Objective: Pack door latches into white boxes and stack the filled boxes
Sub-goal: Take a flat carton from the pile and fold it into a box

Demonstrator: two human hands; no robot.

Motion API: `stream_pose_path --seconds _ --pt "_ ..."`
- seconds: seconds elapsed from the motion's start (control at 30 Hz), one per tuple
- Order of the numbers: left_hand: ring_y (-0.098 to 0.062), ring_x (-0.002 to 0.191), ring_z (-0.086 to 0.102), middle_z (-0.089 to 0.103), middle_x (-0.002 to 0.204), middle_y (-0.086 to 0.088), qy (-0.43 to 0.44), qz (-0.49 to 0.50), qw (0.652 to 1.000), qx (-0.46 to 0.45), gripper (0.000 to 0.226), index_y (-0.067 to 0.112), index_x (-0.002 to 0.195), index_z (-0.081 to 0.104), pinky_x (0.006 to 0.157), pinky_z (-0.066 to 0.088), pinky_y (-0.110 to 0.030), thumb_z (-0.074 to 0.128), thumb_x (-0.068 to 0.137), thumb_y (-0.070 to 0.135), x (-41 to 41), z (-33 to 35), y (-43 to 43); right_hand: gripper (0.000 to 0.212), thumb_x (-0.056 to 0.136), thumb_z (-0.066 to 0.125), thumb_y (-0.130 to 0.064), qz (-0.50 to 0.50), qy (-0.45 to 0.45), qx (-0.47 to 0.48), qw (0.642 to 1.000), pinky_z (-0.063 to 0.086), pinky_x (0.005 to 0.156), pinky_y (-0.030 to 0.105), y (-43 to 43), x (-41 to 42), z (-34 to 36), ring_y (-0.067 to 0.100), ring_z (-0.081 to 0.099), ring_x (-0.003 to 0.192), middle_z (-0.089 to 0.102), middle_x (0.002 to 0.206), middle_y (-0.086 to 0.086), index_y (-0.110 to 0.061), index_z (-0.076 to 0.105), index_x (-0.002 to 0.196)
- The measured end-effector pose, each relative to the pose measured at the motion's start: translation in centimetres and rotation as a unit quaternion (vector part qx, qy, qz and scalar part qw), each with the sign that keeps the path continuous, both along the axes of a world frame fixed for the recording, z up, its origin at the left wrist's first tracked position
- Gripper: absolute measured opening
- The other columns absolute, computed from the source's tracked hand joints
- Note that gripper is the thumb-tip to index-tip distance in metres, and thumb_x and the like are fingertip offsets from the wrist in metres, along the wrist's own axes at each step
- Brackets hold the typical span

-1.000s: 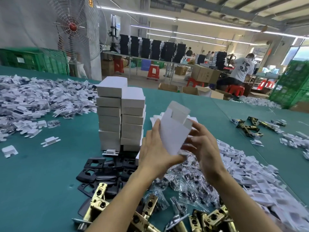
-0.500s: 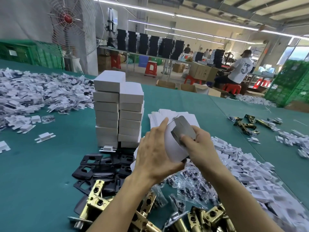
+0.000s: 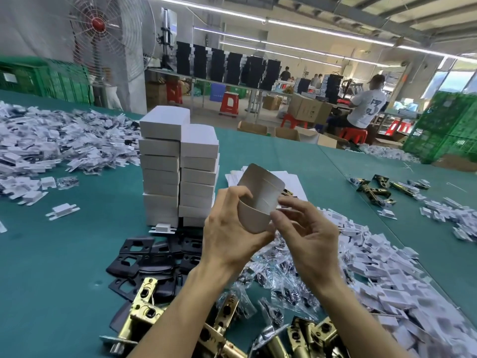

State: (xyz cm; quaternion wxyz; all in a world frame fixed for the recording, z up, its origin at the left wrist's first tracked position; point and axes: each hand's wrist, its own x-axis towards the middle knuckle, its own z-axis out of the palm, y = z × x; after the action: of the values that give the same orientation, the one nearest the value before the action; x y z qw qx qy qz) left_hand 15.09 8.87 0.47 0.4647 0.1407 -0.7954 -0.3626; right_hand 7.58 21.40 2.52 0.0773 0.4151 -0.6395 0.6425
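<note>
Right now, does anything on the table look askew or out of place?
Mildly. The top box of the left column in the stack of white boxes sits askew, jutting toward the shorter right column. The unfolded box in the left hand is bowed.

We find bare table (image 3: 51, 280) at near left and beyond the middle to the far right. Box stacks (image 3: 178, 171) block the centre; plates (image 3: 144, 257), latches (image 3: 144, 306) and bags (image 3: 284, 280) crowd the near edge.
</note>
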Motion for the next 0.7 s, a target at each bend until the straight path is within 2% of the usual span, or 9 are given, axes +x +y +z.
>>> stream_pose_path --seconds 0.07,0.17,0.23,0.3,0.4,0.47,0.53,0.6,0.7 --pt "-0.003 0.076 0.058 0.051 0.097 0.013 0.005 -0.002 1.0 -0.001 0.059 0.048 0.098 0.034 0.052 0.051 -0.026 0.08 0.062 0.053 0.0 0.0 0.0 0.034 0.081 0.073 -0.033 0.012 -0.007 0.003 1.0 0.061 0.076 0.032 -0.2 0.1 -0.2 0.015 0.073 0.091 0.074 0.099 -0.004 -0.029 0.065 0.114" --pt "-0.009 0.073 0.058 0.052 0.092 0.01 -0.002 0.004 1.0 -0.009 0.059 0.042 0.095 0.035 0.052 0.053 -0.037 0.085 0.064 0.045 0.0 -0.2 -0.2 0.03 0.084 0.069 -0.032 0.017 0.006 0.031 0.999 0.058 0.079 0.025 -0.7 0.0 -0.4 0.008 0.069 0.097 0.069 0.105 -0.01 -0.034 0.067 0.114" --pt "-0.008 0.07 0.055 0.053 0.088 0.01 -0.004 0.006 1.0 -0.016 0.055 0.037 0.095 0.038 0.051 0.049 -0.033 0.082 0.063 0.048 0.0 -0.3 -0.2 0.024 0.09 0.062 -0.03 0.019 0.011 0.066 0.998 0.052 0.075 0.015 -1.0 0.1 -0.6 -0.001 0.062 0.092 0.061 0.096 -0.021 -0.032 0.069 0.113" --pt "-0.009 0.067 0.051 0.052 0.084 0.012 -0.008 0.009 1.0 -0.028 0.052 0.035 0.094 0.038 0.05 0.044 -0.03 0.075 0.062 0.056 0.0 -0.3 -0.1 0.025 0.098 0.054 -0.03 0.017 0.013 0.095 0.995 0.045 0.071 0.011 -1.2 0.3 -1.1 -0.003 0.057 0.083 0.058 0.087 -0.014 -0.021 0.076 0.104" --pt "-0.008 0.063 0.043 0.047 0.081 0.015 -0.028 0.018 0.997 -0.069 0.051 0.034 0.094 0.038 0.05 0.034 -0.024 0.073 0.062 0.055 -0.2 -0.6 -0.1 0.046 0.098 0.042 -0.038 0.002 0.015 0.148 0.989 0.038 0.064 0.014 -1.1 0.2 -1.7 0.003 0.05 0.073 0.056 0.075 -0.001 -0.009 0.073 0.08" --pt "-0.009 0.062 0.039 0.044 0.079 0.017 -0.039 0.025 0.996 -0.077 0.052 0.033 0.092 0.038 0.051 0.028 -0.017 0.077 0.062 0.05 -0.2 -0.8 -0.3 0.043 0.097 0.042 -0.039 0.004 0.01 0.164 0.986 0.039 0.067 0.013 -1.0 0.3 -1.6 0.004 0.05 0.076 0.058 0.076 0.002 -0.016 0.075 0.081" --pt "-0.01 0.066 0.039 0.044 0.077 0.017 -0.042 0.03 0.996 -0.079 0.056 0.033 0.092 0.038 0.051 0.027 -0.016 0.083 0.061 0.041 -0.3 -1.0 -0.5 0.031 0.098 0.046 -0.037 0.011 0.004 0.153 0.988 0.043 0.075 0.011 -0.9 0.3 -1.5 0.001 0.055 0.086 0.062 0.089 0.003 -0.033 0.077 0.094" --pt "-0.01 0.068 0.042 0.048 0.079 0.017 -0.039 0.021 0.996 -0.072 0.059 0.034 0.094 0.039 0.05 0.033 -0.021 0.087 0.06 0.036 -0.4 -1.1 -0.5 0.021 0.098 0.058 -0.029 0.022 -0.012 0.104 0.994 0.053 0.084 0.019 -0.8 0.4 -1.3 0.0 0.061 0.099 0.062 0.105 -0.002 -0.042 0.072 0.105" --pt "-0.01 0.067 0.049 0.055 0.086 0.015 -0.033 -0.008 0.998 -0.055 0.062 0.036 0.099 0.041 0.053 0.044 -0.03 0.089 0.06 0.033 -0.3 -1.1 -0.5 0.04 0.09 0.07 -0.014 0.045 -0.03 0.012 0.998 0.056 0.089 0.038 -0.6 0.7 -1.2 0.016 0.063 0.115 0.063 0.123 -0.005 -0.043 0.064 0.116"
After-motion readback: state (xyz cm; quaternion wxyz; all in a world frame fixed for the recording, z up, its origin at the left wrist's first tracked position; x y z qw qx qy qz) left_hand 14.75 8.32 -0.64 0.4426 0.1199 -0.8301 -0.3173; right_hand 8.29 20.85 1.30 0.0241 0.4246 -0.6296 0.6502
